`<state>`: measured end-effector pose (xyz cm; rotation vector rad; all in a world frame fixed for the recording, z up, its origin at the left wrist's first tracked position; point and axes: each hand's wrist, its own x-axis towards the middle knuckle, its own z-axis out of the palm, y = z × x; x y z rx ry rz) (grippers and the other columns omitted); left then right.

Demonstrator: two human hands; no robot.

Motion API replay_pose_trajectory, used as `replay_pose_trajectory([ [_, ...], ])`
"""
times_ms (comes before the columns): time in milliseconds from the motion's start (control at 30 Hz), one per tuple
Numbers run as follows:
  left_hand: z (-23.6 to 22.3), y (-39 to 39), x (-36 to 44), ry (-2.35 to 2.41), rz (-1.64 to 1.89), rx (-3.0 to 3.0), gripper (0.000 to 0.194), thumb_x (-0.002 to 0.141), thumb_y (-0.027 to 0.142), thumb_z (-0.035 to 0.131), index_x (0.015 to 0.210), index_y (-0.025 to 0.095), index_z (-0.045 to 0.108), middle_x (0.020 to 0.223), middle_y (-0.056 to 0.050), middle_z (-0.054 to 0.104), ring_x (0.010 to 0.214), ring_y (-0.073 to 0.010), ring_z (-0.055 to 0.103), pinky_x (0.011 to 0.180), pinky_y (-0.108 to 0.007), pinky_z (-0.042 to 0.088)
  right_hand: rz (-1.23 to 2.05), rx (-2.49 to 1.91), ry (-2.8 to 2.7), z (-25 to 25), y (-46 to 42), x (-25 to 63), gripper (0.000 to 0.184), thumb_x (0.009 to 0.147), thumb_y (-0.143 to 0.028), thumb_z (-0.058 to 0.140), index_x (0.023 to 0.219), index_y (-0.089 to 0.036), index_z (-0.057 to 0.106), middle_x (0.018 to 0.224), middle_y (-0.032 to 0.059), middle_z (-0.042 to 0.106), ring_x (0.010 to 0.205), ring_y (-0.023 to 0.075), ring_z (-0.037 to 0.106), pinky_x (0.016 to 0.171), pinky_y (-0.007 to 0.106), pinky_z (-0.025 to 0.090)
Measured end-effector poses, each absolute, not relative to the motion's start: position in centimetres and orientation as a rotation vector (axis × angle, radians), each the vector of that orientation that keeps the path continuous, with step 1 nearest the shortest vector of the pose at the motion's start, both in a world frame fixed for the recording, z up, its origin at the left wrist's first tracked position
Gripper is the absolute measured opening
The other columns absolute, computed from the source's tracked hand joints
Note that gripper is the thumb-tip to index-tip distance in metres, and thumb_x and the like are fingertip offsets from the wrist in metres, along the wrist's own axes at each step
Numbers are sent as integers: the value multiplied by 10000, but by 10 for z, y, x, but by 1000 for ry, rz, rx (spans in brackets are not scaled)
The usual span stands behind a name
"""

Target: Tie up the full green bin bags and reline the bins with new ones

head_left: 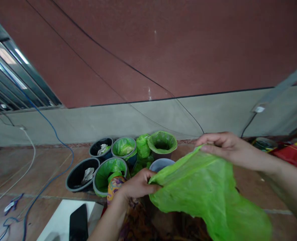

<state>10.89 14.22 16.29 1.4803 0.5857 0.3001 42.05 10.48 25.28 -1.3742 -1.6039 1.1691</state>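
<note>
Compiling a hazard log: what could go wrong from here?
The thin green plastic bag, gripped by the left hand and right hand, might tear if pulled hard. The black rectangular phone on the flat white surface lies close to the left forearm; a stray sweep could knock it. The long blue cable across the brown floor could trip someone.

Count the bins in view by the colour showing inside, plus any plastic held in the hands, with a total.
Green-lined bins: 3
Dark-inside bins: 2
Pale-inside bin: 1
Green plastic sheet, held by left hand and right hand: 1
Total: 7
</note>
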Motion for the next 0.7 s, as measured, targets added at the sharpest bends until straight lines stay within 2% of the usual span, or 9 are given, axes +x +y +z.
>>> replay_pose_trajectory([
  [133, 158, 155, 91, 736, 416, 1452, 303, 791, 447, 740, 823, 146, 759, 717, -17, 664, 623, -124, 542, 594, -215, 415, 1175, -1435, -1444, 258, 108, 456, 346, 724, -513, 764, 898, -213, 772, 764, 52, 753, 595, 147, 663, 522, 220, 497],
  [233, 154, 166, 81, 898, 677, 1418, 287, 788, 429, 747, 792, 143, 723, 680, 7, 632, 597, -101, 511, 567, -197, 380, 1176, -1454, -1411, 244, 110, 470, 326, 730, -479, 760, 897, -200, 779, 760, 60, 755, 599, 151, 665, 527, 224, 497],
  [367, 153, 176, 75, 1007, 1041, 1241, 254, 710, 361, 814, 806, 154, 701, 638, 37, 616, 574, -87, 502, 572, -186, 381, 1195, -1459, -1436, 212, 115, 469, 350, 734, -487, 762, 903, -181, 775, 751, 59, 746, 599, 148, 643, 523, 219, 483],
  [500, 155, 170, 78, 878, 1124, 918, 344, 603, 391, 885, 753, 143, 698, 668, -7, 685, 616, -125, 594, 650, -233, 461, 1222, -1492, -1582, 183, 130, 457, 370, 758, -539, 720, 858, -186, 768, 705, 30, 728, 614, 162, 634, 550, 245, 502],
  [533, 155, 167, 80, 862, 1116, 858, 370, 569, 405, 904, 718, 143, 690, 660, -12, 690, 609, -130, 602, 649, -241, 469, 1156, -1516, -1641, 180, 134, 453, 366, 767, -541, 708, 878, -198, 772, 756, 35, 747, 675, 184, 662, 604, 271, 533],
  [600, 154, 163, 85, 888, 1100, 809, 407, 526, 434, 926, 657, 147, 668, 626, -2, 682, 577, -120, 594, 620, -235, 467, 896, -1563, -1756, 181, 138, 440, 365, 800, -520, 678, 1007, -234, 770, 981, 55, 776, 907, 244, 702, 815, 356, 570],
  [667, 153, 160, 92, 935, 1098, 859, 426, 538, 474, 919, 616, 150, 654, 598, 10, 668, 553, -104, 574, 590, -220, 452, 621, -1554, -1827, 191, 135, 421, 402, 864, -494, 614, 1183, -272, 717, 1239, 56, 715, 1151, 272, 650, 1028, 421, 500],
  [700, 152, 160, 96, 944, 1085, 915, 431, 563, 500, 903, 602, 150, 653, 587, 12, 662, 545, -99, 564, 578, -215, 443, 554, -1522, -1856, 197, 131, 408, 423, 906, -486, 559, 1260, -284, 674, 1321, 54, 673, 1220, 269, 618, 1083, 440, 462],
])
